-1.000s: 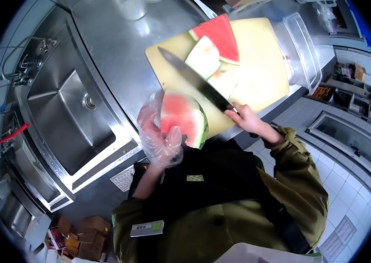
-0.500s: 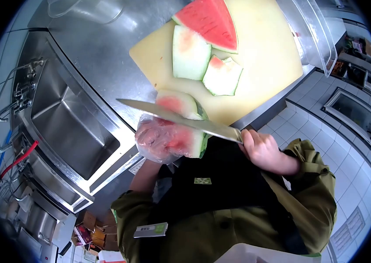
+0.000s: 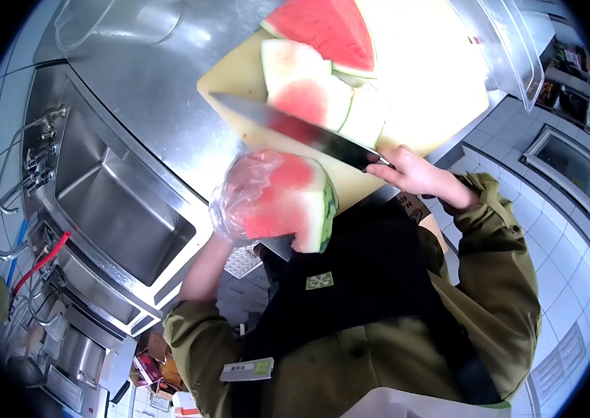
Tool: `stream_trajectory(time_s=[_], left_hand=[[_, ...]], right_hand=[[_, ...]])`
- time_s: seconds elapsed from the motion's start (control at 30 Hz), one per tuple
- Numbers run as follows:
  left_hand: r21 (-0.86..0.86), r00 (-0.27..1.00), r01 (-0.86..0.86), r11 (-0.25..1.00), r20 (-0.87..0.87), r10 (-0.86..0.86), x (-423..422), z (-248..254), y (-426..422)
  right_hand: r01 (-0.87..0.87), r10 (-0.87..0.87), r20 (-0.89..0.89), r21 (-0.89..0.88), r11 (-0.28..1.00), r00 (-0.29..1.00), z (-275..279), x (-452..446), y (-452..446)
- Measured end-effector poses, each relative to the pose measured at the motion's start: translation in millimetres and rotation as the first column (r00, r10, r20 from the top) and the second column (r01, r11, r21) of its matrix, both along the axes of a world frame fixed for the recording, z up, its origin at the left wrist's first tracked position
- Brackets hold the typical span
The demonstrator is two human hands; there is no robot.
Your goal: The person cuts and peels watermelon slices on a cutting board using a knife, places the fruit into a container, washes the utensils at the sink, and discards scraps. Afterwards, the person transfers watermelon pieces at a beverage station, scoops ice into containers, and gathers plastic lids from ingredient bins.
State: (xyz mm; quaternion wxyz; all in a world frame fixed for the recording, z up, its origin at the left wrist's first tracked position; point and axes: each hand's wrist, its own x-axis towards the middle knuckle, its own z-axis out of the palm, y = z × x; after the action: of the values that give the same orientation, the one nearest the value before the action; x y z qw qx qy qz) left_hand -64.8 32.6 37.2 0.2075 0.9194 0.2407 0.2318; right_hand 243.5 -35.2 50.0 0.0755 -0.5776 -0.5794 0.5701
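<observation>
We clasp a watermelon chunk (image 3: 298, 198) with our gloved left hand (image 3: 238, 191) at the near edge of the cutting board (image 3: 437, 90); our right hand (image 3: 410, 171) is clamped on a knife (image 3: 323, 141), its blade pointing far left, beside rind pieces (image 3: 289, 59).

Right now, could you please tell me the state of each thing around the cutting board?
Left hand: gloved, holding watermelon chunk
Right hand: bare, gripping knife
Watermelon chunk: cut, rind on one side
Knife: held, blade uncovered
Red wedge: cut, lying on cutting board
Pale pieces: cut, some overlapping
Cutting board: flat on counter
Clear container: contents unclear
</observation>
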Motion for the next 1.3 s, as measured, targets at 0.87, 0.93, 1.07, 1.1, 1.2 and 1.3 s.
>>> stream_trajectory(time_s=[0.87,0.93,1.07,1.1,1.2,1.3], left_hand=[[-0.146,0.974,-0.202,0.968,0.074,0.214,56.3,-1.4,-85.5],[-0.145,0.973,-0.205,0.968,0.074,0.217,56.8,-0.1,-84.1],[-0.168,0.974,-0.200,0.965,0.069,0.214,52.9,3.6,-82.6],[-0.174,0.974,-0.203,0.964,0.064,0.216,52.2,3.8,-82.7],[-0.193,0.973,-0.208,0.959,0.057,0.223,53.0,4.6,-80.5],[-0.212,0.974,-0.206,0.955,0.048,0.221,53.1,6.2,-78.3]], right_hand=[[-0.730,0.068,0.829,0.446,0.519,0.555,118.4,-23.8,-68.6],[-0.741,0.060,0.850,0.418,0.525,0.523,105.3,-20.7,-58.3],[-0.717,0.221,0.772,0.388,0.579,0.596,85.3,4.5,-33.1],[-0.682,0.286,0.715,0.352,0.642,0.638,85.4,11.4,-27.3],[-0.705,0.393,0.654,0.314,0.636,0.646,81.2,25.8,-7.8],[-0.700,0.423,0.600,0.353,0.621,0.679,71.1,31.3,5.6]])
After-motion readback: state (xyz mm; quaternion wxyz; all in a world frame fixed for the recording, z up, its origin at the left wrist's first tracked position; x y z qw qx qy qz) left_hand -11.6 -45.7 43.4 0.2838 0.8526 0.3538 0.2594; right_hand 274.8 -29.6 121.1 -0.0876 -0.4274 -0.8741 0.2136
